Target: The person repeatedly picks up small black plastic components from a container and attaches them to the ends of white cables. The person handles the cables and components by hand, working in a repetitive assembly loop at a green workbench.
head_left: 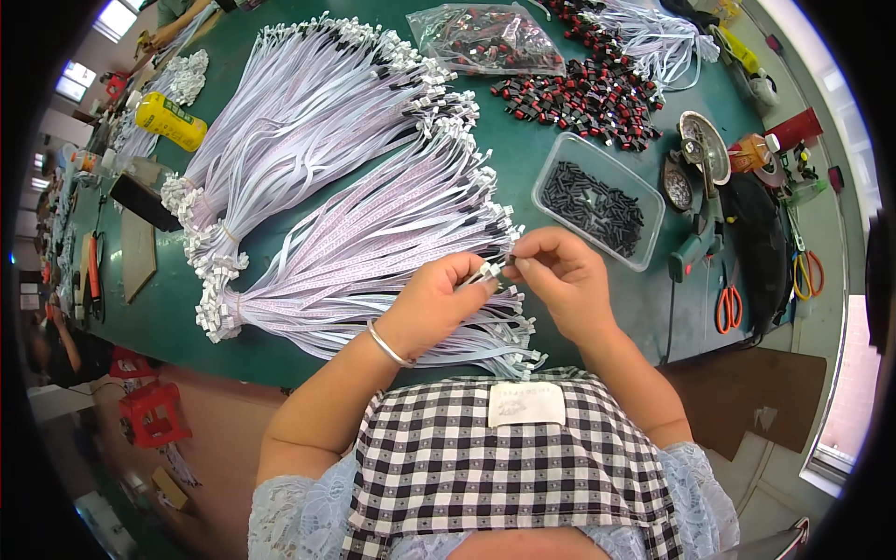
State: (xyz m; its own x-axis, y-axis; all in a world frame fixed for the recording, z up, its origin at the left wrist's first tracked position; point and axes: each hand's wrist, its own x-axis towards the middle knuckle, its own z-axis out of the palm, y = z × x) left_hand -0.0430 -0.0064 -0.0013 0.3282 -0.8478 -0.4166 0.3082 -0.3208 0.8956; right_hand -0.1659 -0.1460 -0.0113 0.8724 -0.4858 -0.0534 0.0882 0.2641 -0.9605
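My left hand [434, 301] is closed around the white connector end [489, 270] of a flat cable. My right hand [566, 278] meets it from the right, thumb and forefinger pinching a small black piece [510, 261] at the cable's tip. The fingertips partly cover that piece, so its exact shape is hard to make out. Under my left hand a tied bundle of white and pinkish flat cables [345, 219] fans out toward me. Just beyond my right hand sits a clear plastic box [586, 241] with many short black sleeves [583, 201].
Another large cable bundle [299, 112] lies farther left, near a yellow bottle [171, 121]. At the back are a pile of red-and-black parts [588, 98] and a plastic bag [485, 39] of them. Orange-handled scissors [729, 308] and a green-bodied tool [695, 250] lie at right.
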